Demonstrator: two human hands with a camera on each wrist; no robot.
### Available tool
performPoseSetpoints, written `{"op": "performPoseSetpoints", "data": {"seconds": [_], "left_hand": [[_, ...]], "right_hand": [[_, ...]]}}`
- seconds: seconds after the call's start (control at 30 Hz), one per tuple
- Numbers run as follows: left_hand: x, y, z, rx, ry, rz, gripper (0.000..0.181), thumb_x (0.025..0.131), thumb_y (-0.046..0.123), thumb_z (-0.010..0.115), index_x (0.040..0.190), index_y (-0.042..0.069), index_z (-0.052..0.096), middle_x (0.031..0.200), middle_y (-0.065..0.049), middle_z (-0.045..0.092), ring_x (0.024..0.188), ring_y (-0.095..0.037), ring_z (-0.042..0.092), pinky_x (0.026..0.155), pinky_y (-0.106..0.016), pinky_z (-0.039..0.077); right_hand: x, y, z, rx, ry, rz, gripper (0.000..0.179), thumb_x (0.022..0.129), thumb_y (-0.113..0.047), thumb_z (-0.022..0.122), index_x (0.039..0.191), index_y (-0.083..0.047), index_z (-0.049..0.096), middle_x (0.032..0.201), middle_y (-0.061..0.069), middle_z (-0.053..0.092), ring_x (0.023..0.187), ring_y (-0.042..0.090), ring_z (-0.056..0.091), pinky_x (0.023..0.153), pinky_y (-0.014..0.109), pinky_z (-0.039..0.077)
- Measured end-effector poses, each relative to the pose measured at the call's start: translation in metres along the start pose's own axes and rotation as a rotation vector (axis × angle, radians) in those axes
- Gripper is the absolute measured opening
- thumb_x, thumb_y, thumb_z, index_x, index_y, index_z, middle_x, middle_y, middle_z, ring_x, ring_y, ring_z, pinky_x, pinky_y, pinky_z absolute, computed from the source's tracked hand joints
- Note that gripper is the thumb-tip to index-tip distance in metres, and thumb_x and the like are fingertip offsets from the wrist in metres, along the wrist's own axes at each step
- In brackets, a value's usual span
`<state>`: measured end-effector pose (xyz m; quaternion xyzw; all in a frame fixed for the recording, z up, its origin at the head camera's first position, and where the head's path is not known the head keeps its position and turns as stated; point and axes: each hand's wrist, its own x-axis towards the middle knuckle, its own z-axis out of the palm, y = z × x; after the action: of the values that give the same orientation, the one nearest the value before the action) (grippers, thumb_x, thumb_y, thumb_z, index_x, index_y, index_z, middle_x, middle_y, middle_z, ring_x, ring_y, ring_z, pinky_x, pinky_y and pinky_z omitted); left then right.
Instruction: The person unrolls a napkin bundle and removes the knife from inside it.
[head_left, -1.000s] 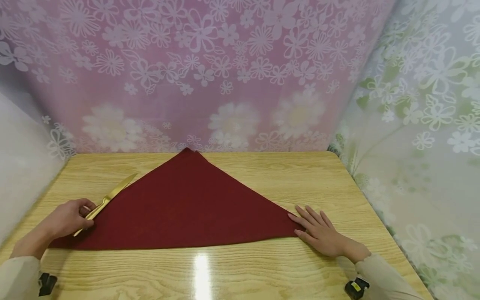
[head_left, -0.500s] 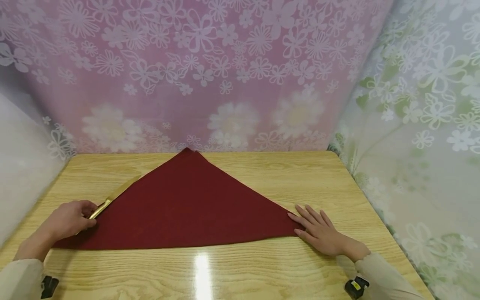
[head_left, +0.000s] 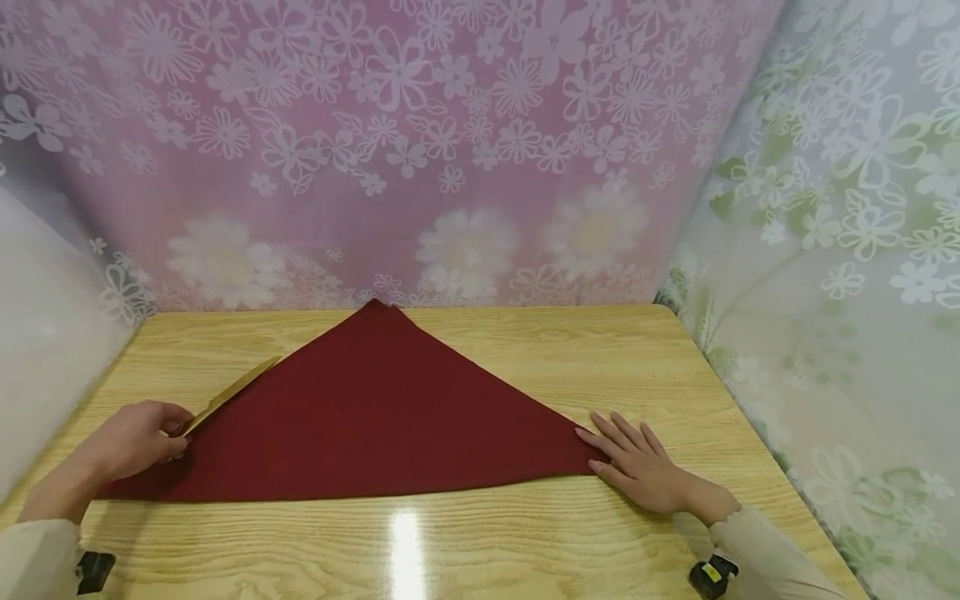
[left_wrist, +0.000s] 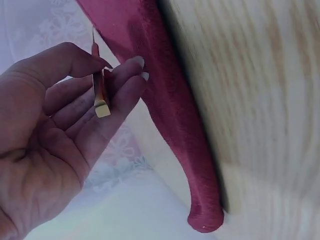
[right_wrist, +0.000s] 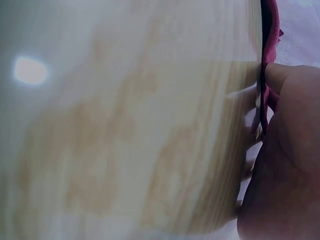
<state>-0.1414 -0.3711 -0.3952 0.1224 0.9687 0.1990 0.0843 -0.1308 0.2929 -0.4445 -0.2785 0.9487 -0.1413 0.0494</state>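
Observation:
A dark red cloth napkin (head_left: 360, 417), folded into a wide triangle, lies with its peak toward the back wall. My left hand (head_left: 133, 440) pinches the handle of a gold table knife (head_left: 238, 386) between thumb and fingers. The blade points away to the right, along the napkin's left slanting edge. In the left wrist view the end of the knife's handle (left_wrist: 102, 107) sticks out from the pinch, over the napkin's left part. Spread nearly flat, my right hand (head_left: 645, 468) rests on the napkin's right corner, fingertips over cloth and wood; its palm fills the side of the right wrist view.
The light wood table (head_left: 540, 542) carries a bright light reflection near its front. Behind it hangs a pink floral curtain (head_left: 465, 167), and a pale floral one (head_left: 847, 333) closes the right side. White sheeting (head_left: 52, 333) stands along the left.
The knife has turned in my left fingers, so its blade and handle look thinner, and its tip now overlaps the napkin's edge. My right hand stays in place.

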Motion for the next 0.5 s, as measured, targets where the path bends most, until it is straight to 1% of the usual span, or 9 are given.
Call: {"op": "performPoseSetpoints", "data": {"seconds": [0.07, 0.13, 0.23, 0.3, 0.37, 0.5], "left_hand": [[0.0, 0.0, 0.0, 0.016, 0.017, 0.011, 0.037, 0.076, 0.01, 0.065, 0.104, -0.012, 0.057, 0.085, -0.015, 0.063, 0.063, -0.013, 0.059, 0.059, -0.036, 0.047], [-0.002, -0.002, 0.001, 0.015, 0.042, 0.01, 0.037, 0.075, 0.013, 0.066, 0.103, -0.01, 0.058, 0.086, -0.013, 0.064, 0.069, -0.018, 0.06, 0.062, -0.037, 0.047], [-0.006, -0.003, 0.004, -0.035, 0.08, 0.01, 0.04, 0.077, 0.021, 0.068, 0.105, -0.005, 0.059, 0.088, -0.01, 0.064, 0.076, -0.02, 0.062, 0.062, -0.033, 0.048], [-0.006, -0.002, 0.005, -0.085, 0.098, 0.011, 0.042, 0.078, 0.025, 0.068, 0.108, -0.002, 0.059, 0.09, -0.008, 0.064, 0.075, -0.015, 0.062, 0.059, -0.027, 0.047], [-0.007, 0.001, 0.006, -0.137, 0.104, 0.013, 0.044, 0.079, 0.028, 0.067, 0.111, -0.001, 0.057, 0.093, -0.009, 0.063, 0.075, -0.009, 0.061, 0.057, -0.024, 0.047], [-0.006, 0.008, 0.009, -0.208, 0.107, 0.033, 0.046, 0.081, 0.027, 0.065, 0.115, -0.002, 0.055, 0.097, -0.011, 0.062, 0.08, -0.004, 0.06, 0.06, -0.024, 0.049]], "right_hand": [[0.0, 0.0, 0.0, -0.002, 0.0, -0.001, 0.049, 0.094, -0.034, 0.041, 0.141, -0.026, 0.027, 0.146, 0.007, 0.015, 0.131, 0.034, 0.007, 0.095, 0.061, 0.003], [0.001, 0.0, 0.001, -0.002, 0.001, -0.001, 0.049, 0.094, -0.034, 0.041, 0.141, -0.026, 0.028, 0.146, 0.007, 0.015, 0.131, 0.034, 0.008, 0.095, 0.061, 0.003], [0.0, -0.001, 0.0, -0.001, -0.001, 0.001, 0.049, 0.094, -0.033, 0.041, 0.141, -0.025, 0.027, 0.146, 0.007, 0.015, 0.131, 0.034, 0.007, 0.095, 0.061, 0.003], [0.0, 0.0, 0.0, 0.004, 0.0, 0.004, 0.049, 0.094, -0.033, 0.041, 0.141, -0.024, 0.028, 0.146, 0.008, 0.015, 0.131, 0.035, 0.007, 0.095, 0.061, 0.003], [0.0, 0.0, -0.001, 0.008, -0.003, 0.006, 0.049, 0.094, -0.033, 0.041, 0.141, -0.024, 0.027, 0.146, 0.008, 0.014, 0.131, 0.035, 0.007, 0.095, 0.061, 0.003], [0.0, -0.001, -0.001, 0.01, -0.007, 0.004, 0.049, 0.094, -0.033, 0.041, 0.141, -0.025, 0.027, 0.146, 0.008, 0.014, 0.131, 0.035, 0.006, 0.095, 0.061, 0.002]]}}
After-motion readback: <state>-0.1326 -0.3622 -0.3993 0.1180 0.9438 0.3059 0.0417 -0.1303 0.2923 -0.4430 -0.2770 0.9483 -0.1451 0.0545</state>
